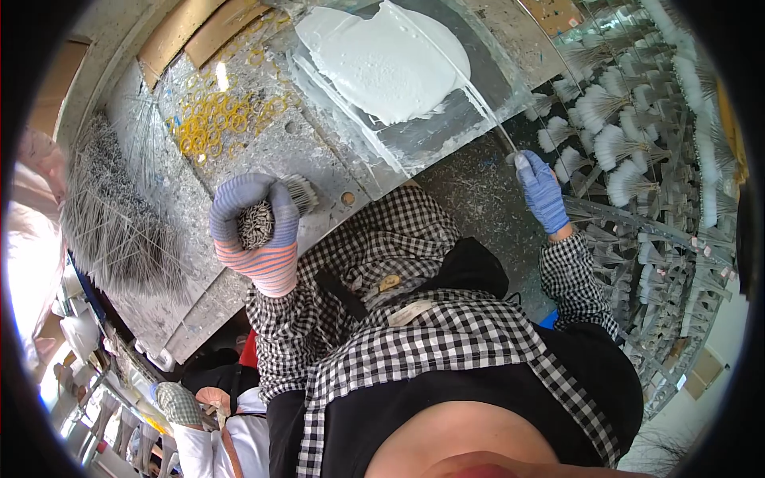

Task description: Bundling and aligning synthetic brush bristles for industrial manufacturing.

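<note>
My left hand (253, 227), in a striped grey and orange glove, is wrapped round a tight bundle of thin grey strands (256, 225). The cut ends show inside the curled fingers, and a pale tuft (301, 193) sticks out beyond them over the bench. In a blue glove, my right hand (542, 190) is closed on the near end of a long thin blade (482, 103). That blade reaches up and left across a thick pool of white paste (382, 64). The paste lies on a smeared glass plate (470, 135); the blade's handle is mostly hidden by my fingers.
Many yellow rings (211, 123) lie scattered on the speckled bench (319, 163). A heap of loose grey strands (119, 215) is at its left. White fan-shaped tufts (625, 151) fill racks on the right. Another person (231, 422) sits at the lower left.
</note>
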`<action>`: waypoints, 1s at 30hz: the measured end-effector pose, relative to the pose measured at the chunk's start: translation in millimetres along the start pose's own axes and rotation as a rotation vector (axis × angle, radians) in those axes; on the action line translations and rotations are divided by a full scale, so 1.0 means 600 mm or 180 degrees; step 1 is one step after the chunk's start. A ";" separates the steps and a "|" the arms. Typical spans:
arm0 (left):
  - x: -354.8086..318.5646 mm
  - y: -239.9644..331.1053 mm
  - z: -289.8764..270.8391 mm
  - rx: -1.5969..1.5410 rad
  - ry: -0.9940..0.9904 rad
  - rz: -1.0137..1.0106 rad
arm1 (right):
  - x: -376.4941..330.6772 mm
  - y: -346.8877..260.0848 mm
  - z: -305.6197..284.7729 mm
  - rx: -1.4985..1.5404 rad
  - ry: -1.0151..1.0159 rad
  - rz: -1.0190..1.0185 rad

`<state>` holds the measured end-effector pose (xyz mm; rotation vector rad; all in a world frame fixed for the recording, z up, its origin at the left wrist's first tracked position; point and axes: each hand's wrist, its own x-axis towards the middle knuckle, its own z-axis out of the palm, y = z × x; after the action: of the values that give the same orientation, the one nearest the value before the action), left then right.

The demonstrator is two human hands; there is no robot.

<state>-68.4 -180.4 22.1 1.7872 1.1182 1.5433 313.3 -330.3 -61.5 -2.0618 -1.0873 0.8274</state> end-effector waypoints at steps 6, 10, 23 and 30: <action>0.000 -0.003 -0.002 0.0095 -0.0041 -0.0005 | -0.014 -0.018 -0.007 -0.0581 0.0253 -0.0372; 0.000 -0.009 -0.001 0.0010 -0.0028 0.0076 | -0.010 -0.005 -0.005 -0.0465 0.0377 -0.0506; 0.005 -0.009 -0.003 0.0196 -0.0060 0.0204 | -0.048 -0.020 0.028 -0.0298 -0.0189 -0.0059; 0.002 -0.006 -0.002 0.0129 0.0014 -0.0033 | -0.072 -0.033 0.050 -0.0286 -0.0221 -0.0472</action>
<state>-70.6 -177.5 20.3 1.8025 1.1670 1.5294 261.8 -351.2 -53.8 -2.0093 -1.3200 0.7936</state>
